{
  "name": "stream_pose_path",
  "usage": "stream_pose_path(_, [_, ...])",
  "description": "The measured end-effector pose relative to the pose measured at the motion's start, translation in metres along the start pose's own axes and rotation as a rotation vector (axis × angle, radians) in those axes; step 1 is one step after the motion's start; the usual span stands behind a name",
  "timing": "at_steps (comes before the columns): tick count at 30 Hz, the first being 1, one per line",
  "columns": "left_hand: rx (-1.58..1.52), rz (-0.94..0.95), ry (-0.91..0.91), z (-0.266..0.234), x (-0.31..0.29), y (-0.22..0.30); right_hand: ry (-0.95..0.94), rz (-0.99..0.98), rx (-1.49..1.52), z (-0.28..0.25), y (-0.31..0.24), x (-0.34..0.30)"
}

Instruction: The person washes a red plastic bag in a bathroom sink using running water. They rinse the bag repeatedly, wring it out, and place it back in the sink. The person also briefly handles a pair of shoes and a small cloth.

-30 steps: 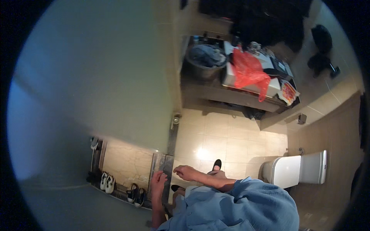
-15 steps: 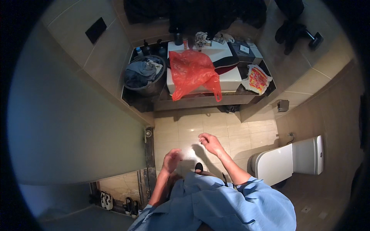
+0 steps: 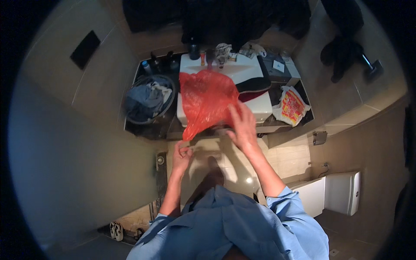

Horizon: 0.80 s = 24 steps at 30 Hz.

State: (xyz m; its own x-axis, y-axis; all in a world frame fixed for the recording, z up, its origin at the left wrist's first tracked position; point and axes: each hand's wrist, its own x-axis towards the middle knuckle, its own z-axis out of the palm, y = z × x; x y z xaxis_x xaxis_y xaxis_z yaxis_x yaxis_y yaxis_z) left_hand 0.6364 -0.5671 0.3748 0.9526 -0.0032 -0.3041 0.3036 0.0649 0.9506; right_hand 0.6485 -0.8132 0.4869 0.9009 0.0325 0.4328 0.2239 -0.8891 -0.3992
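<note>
A thin red plastic bag (image 3: 208, 97) is draped over the front of the white washbasin (image 3: 260, 106). At its lower left corner, drawn out to a point, my left hand (image 3: 181, 158) has its fingers curled in a pinch on the bag's tip. My right hand (image 3: 245, 132) reaches up to the bag's right edge, fingers spread and somewhat blurred; it covers that side's handle. Beside the bag, a dark insole-shaped piece (image 3: 252, 84) lies across the basin, with dark red material (image 3: 252, 96) under it.
Left of the basin stands a round tub (image 3: 171, 102) of clothes, with bottles (image 3: 173, 64) behind. A printed white plastic bag (image 3: 291, 105) and a grey box (image 3: 277, 69) occupy the counter's right. A toilet (image 3: 342, 193) is at my right, a frosted panel (image 3: 86, 156) at my left.
I have come closer to the basin. Both hands have moved forward from over the floor to the red plastic bag; the left has closed on its corner, the right has reached its right edge.
</note>
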Motion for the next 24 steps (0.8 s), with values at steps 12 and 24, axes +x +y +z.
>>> stream_pose_path(12, [-0.236, 0.058, -0.28, 0.046, 0.133, 0.082, 0.267, 0.504, 0.527, 0.05, 0.134, 0.09])
stream_pose_path(24, [0.726, 0.484, -0.07, 0.062, 0.189, 0.136, 0.495, 0.918, 0.897, 0.06, 0.268, 0.098])
